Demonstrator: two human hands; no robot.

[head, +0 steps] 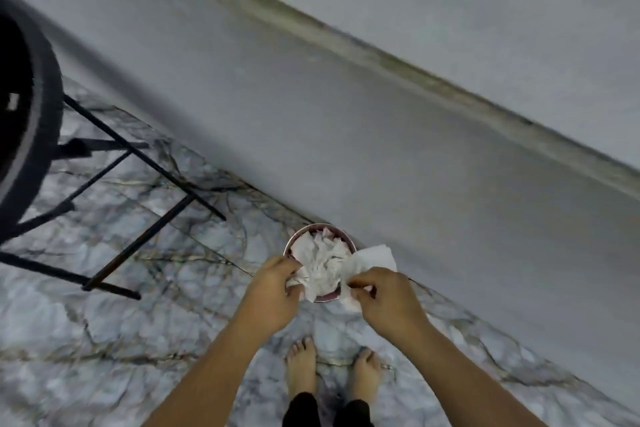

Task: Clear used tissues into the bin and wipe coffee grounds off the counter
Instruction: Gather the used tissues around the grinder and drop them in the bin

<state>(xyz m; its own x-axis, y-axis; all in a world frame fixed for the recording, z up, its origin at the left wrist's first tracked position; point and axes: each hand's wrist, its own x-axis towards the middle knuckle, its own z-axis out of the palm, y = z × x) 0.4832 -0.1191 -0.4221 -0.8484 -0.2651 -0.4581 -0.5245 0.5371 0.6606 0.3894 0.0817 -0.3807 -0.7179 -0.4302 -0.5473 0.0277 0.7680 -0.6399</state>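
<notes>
A small round metal-rimmed bin (319, 265) stands upright on the grey veined marble floor (145, 329), its open mouth facing up, just beside the foot of the pale grey wall (346, 121). Crumpled white tissues (320, 262) fill it to the rim. The left hand (275, 291) pinches a tissue edge at the bin's near-left rim. The right hand (384, 302) pinches a flatter white tissue sheet (372, 260), which reaches over the right rim toward the wall. Bare feet (332, 371) stand near the bin; black metal table legs (138, 184) stand well apart to the left.
</notes>
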